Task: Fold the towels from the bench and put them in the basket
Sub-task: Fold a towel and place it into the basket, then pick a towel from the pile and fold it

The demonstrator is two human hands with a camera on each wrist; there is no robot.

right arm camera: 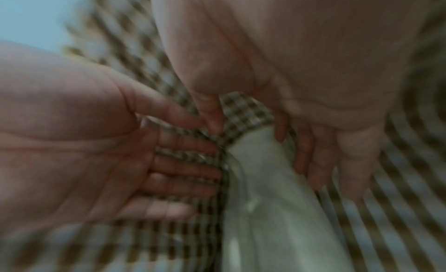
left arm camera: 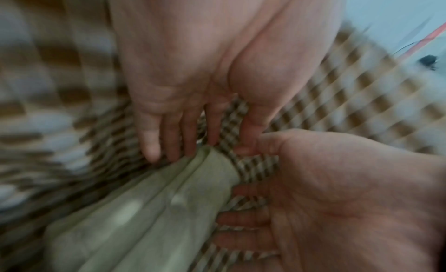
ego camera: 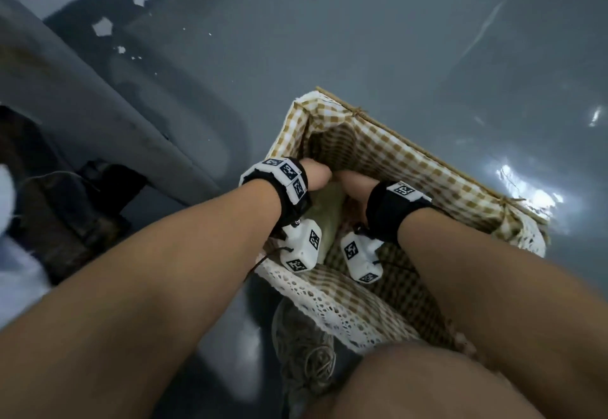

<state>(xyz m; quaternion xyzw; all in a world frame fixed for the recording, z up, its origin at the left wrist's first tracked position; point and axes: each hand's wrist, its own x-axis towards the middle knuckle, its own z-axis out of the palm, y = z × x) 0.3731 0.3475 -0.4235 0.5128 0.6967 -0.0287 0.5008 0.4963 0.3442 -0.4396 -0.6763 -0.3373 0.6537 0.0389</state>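
A folded pale green towel [ego camera: 329,218] stands on edge inside the basket [ego camera: 427,159], which is lined with brown-and-white checked cloth. Both hands reach down into the basket on either side of the towel. My left hand [ego camera: 316,173] has straight fingers [left arm camera: 169,136] pointing down against the towel [left arm camera: 144,209]. My right hand [ego camera: 357,185] is spread, palm toward the towel [right arm camera: 265,199], its fingers [right arm camera: 311,161] along the towel's side. Each wrist view shows the other hand too: the right hand [left arm camera: 337,190] and the left hand [right arm camera: 84,142], both flat. The wrist views are blurred.
The basket sits on a glossy grey floor [ego camera: 394,40]. A grey bench [ego camera: 98,96] runs along the left, with something white [ego camera: 6,201] at the far left edge. A shoe [ego camera: 306,353] and a bare knee [ego camera: 427,385] are close to the basket's lace-trimmed near rim [ego camera: 329,303].
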